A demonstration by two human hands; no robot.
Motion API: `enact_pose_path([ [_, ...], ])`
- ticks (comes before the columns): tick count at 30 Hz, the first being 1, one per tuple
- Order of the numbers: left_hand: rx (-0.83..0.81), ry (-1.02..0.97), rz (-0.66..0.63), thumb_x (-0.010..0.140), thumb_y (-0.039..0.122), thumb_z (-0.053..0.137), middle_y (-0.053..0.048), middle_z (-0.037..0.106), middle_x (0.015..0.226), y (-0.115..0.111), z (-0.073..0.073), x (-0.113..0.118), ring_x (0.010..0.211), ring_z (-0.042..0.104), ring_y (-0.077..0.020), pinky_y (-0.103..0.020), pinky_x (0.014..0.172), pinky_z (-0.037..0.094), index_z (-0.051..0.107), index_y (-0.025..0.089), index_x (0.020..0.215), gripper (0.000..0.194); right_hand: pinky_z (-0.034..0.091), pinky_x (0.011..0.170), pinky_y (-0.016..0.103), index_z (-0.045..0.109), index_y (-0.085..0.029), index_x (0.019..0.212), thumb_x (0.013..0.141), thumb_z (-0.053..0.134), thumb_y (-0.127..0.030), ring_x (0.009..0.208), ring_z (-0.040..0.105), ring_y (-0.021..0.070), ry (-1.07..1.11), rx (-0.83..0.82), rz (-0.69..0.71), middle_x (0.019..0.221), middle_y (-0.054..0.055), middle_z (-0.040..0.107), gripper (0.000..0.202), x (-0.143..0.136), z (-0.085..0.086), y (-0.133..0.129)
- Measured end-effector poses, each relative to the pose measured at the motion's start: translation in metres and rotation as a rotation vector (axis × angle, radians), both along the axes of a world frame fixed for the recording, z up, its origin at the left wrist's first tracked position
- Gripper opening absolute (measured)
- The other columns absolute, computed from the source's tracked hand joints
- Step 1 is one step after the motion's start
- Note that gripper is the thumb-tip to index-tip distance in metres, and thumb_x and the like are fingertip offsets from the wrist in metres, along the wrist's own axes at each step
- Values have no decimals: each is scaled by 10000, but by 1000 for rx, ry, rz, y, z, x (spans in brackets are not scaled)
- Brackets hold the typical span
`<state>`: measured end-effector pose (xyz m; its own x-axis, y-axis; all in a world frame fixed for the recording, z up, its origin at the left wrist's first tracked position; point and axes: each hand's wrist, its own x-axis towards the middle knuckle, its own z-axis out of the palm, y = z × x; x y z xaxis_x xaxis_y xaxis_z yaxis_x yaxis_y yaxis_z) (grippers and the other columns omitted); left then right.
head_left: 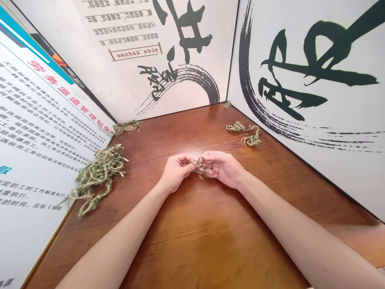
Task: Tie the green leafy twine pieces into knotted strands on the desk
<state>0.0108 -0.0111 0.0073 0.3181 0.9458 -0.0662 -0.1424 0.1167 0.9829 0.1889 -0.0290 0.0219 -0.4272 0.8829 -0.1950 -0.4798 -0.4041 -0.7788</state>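
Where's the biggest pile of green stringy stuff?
In the head view, the big pile of green and tan cord sits on the table's left side, against the white panel.

Tabletop [180, 249]: brown wood, visible grain, smooth, glossy, pale sheen toward twelve o'clock. Cord pile [100, 170] at ten o'clock: rough, matt, frayed, looked like plant fibre, green and tan. Cord pieces [252, 135] at one o'clock: same fuzzy look. Piece of cord [201, 165] at centre: also coarse, fibrous. Printed panel [300, 52] at two o'clock: white, smooth; whether plastic or paper, unclear.
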Motion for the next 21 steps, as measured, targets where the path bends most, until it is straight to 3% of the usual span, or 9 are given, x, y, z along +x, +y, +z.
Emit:
enact_pose_path([
  [3, -1, -15, -3, 563, 353, 914, -66, 659, 677, 0, 0, 0, 557, 555, -85, -161, 486, 338, 650, 90, 714, 402, 193, 469, 222, 664, -107, 809, 656, 762, -255, 487, 369, 51, -8, 27, 32, 688, 8, 540, 235, -1, -1, 0],
  [6, 2, -19, -10, 569, 357, 915, -75, 668, 688, 1, 0, 0, 572, 571, -92, -162, 503, 355, 656, 88, 716, 402, 214, 466, 195, 680, -107, 904, 651, 789, -199, 481, 379, 35, 15, -20, -20, 699, 1, 559, 291, -2, -1, 0],
  [11, 10, -39, -32, 596, 359, 909, -73, 658, 670, 1, -1, -1, 530, 525, -68, -157, 481, 316, 663, 88, 727, 389, 232, 431, 169, 678, -118, 1039, 679, 786, -160, 437, 364, 18, 99, -64, -82, 682, -20, 563, 379, -3, -2, 1],
  [17, -1, 9, -39, 620, 388, 897, -71, 642, 674, 3, -4, -4, 491, 448, -54, -171, 458, 227, 652, 94, 774, 413, 243, 404, 158, 664, -135, 1069, 685, 779, -115, 428, 335, 18, 198, -100, -186, 671, -27, 592, 401, -8, -4, 0],
  [21, 18, 59, -52, 667, 401, 870, -64, 621, 663, 3, -6, -4, 474, 391, -41, -181, 450, 196, 631, 89, 762, 405, 358, 482, 155, 673, -159, 1105, 695, 783, -116, 547, 466, 39, 194, -97, -310, 863, 35, 692, 427, -11, -3, 1],
])
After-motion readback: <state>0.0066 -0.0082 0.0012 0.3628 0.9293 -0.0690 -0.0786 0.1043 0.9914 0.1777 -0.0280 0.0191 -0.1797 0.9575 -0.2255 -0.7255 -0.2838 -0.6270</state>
